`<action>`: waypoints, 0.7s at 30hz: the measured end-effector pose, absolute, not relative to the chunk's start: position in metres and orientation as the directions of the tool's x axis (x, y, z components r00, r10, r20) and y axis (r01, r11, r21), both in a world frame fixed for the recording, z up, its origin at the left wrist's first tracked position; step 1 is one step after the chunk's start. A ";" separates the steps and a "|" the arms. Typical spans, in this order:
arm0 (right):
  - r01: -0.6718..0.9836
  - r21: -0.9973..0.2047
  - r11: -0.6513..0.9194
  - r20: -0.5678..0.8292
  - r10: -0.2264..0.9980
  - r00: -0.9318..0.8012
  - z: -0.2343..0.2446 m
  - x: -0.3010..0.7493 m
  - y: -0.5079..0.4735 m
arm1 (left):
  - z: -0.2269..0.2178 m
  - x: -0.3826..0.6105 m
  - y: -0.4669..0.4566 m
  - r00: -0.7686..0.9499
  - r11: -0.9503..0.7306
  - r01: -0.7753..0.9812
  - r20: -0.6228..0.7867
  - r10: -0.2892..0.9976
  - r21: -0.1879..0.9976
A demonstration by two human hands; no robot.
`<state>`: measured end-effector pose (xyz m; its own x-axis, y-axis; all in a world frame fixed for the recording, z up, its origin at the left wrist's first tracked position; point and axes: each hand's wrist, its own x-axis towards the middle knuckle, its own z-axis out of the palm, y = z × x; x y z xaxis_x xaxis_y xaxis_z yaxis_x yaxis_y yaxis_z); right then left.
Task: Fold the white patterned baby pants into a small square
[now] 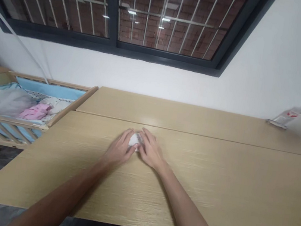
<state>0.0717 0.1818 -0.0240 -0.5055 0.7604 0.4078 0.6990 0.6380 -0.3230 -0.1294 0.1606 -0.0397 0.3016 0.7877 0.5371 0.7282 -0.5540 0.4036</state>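
On the wooden table, a small flat white piece (135,140), perhaps paper or cloth, lies between my two hands. Its outer parts are covered by fingers, so its full shape is hidden. My left hand (121,144) curves round the left side of it, thumb along the near edge. From the right, my right hand (150,149) presses on its other side, fingers bent over the far edge and thumb near the left thumb. The two thumbs almost meet in front of the white piece.
The wooden table (227,185) has a seam across its back part. At its far right corner stands a clear plastic package (287,117) with red marks. To the left is a wooden crib (71,110) holding bedding and a pink cloth (36,111). A barred window (161,60) is behind.
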 end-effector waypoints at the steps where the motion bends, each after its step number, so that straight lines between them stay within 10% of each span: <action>1: 0.703 -0.290 0.649 0.365 0.754 -0.546 -0.024 0.069 0.180 | -0.041 -0.127 0.160 0.360 -0.582 0.727 0.520 0.775 0.364; 15: 0.806 -0.346 0.481 0.091 0.872 -0.481 -0.032 0.089 0.191 | -0.067 -0.128 0.161 0.353 -0.454 0.860 0.371 0.859 0.232; 21: 0.754 -0.335 0.565 0.184 0.824 -0.536 -0.024 0.094 0.188 | -0.054 -0.136 0.164 0.467 -0.562 0.814 0.411 0.783 0.144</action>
<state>0.0939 0.1881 -0.0237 -0.5361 0.8239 0.1840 0.7537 0.5653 -0.3353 -0.1359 0.1644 -0.0539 0.4675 0.7827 0.4110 0.8143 -0.5622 0.1443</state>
